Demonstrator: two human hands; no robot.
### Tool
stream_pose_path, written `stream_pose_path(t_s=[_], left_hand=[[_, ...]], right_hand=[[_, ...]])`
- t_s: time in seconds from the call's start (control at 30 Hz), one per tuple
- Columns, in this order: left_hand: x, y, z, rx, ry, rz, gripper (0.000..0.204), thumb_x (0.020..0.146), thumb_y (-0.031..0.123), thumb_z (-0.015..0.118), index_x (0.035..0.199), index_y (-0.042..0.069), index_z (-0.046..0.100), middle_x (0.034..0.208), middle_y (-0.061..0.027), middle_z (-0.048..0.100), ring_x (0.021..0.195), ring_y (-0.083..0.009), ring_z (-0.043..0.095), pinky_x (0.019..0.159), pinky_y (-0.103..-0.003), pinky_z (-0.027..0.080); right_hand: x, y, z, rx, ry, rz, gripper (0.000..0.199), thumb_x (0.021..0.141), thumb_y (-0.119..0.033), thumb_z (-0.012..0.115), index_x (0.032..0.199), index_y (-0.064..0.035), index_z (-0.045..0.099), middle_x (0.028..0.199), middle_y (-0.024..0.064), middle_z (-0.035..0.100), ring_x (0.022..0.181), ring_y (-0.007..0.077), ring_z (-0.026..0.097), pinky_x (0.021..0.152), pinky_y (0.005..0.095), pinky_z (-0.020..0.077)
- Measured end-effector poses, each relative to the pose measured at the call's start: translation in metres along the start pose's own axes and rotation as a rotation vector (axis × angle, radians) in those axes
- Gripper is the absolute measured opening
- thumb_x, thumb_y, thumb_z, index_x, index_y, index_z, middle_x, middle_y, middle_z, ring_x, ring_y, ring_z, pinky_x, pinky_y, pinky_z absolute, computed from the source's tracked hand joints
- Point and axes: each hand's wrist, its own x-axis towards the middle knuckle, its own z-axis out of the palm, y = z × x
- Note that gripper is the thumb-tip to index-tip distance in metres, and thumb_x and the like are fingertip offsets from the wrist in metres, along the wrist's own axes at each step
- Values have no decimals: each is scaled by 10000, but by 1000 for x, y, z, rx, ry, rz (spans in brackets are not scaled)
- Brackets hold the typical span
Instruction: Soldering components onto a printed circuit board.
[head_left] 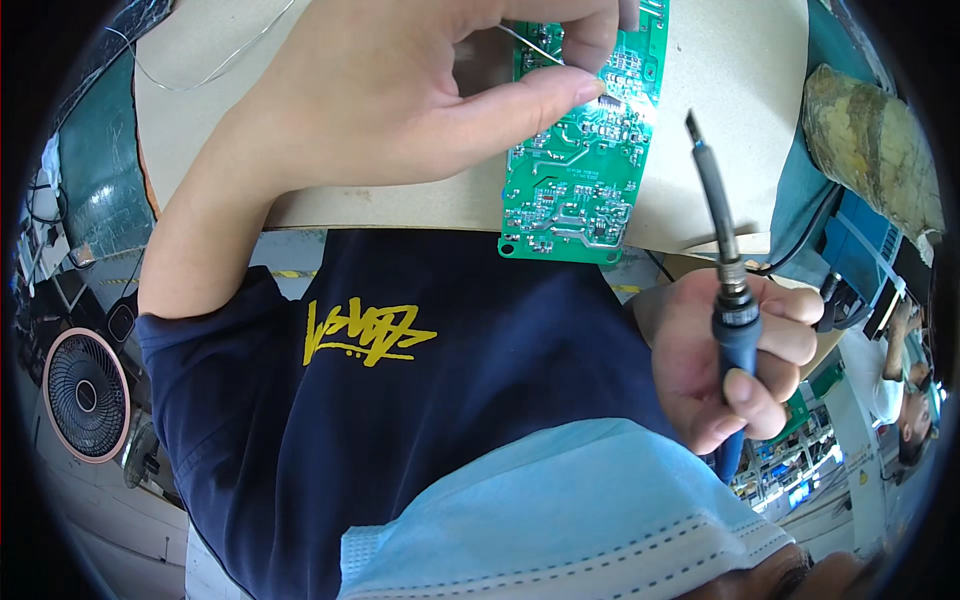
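Note:
My left hand [430,110] reaches over a green circuit board [570,160], its thumb and fingers pinched together. A thin silver solder wire [530,43] runs into that pinch; its tip is hidden behind the fingers. Just by the thumb tip sits a small dark chip [608,101] on the board. The board is crowded with small parts and its near end juts past the edge of the brown work surface. Lower right, my right hand [745,350] is closed round the blue handle of a soldering iron [718,200]. The iron's dark tip points up, to the right of the board and apart from it.
Brown sheet [730,60] covers the green bench mat [105,160]. Another loop of thin wire [205,80] lies at upper left. To the right are a stained, wrapped bundle [868,140], a blue box [862,240] and a black cable [808,232]. A fan [87,395] stands left; another person [890,380] is far right.

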Motion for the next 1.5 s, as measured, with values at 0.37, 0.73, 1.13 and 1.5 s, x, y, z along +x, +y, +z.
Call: stream_pose_path(t_s=[0.37, 0.73, 1.13, 1.5], left_hand=[[19, 44, -20, 171, 46, -349, 178, 898, -88, 544, 1059, -43, 606, 880, -121, 635, 665, -172, 546, 589, -292, 436], [8, 97, 6, 902, -383, -631, 552, 863, 475, 747, 1083, -21, 648, 834, -167, 661, 756, -342, 658, 700, -424, 527], [68, 114, -67, 511, -155, -698, 468, 824, 308, 827, 1101, -31, 663, 915, -89, 689, 788, -208, 660, 731, -338, 524], [324, -53, -156, 1412, -371, -600, 759, 841, 628, 699, 1144, -67, 707, 1103, -265, 718, 988, -363, 689, 878, -430, 540]], right_hand=[[-15, -2, 7, -214, -393, 341, 537, 1106, -447, 392, 1428, -17, 392, 1013, 242, 711, 917, 329, 667, 967, 473, 487], [1, -2, 15, -80, -349, 348, 551, 1105, -439, 402, 1423, 10, 377, 992, 240, 724, 930, 343, 693, 867, 474, 573], [14, 47, -13, 80, -12, 446, 570, 1070, -450, 501, 1380, 27, 458, 997, 246, 676, 783, 348, 708, 758, 464, 591], [17, 48, -19, 135, -50, 488, 453, 1079, -325, 486, 1349, 39, 506, 990, 209, 674, 815, 271, 692, 786, 385, 513]])
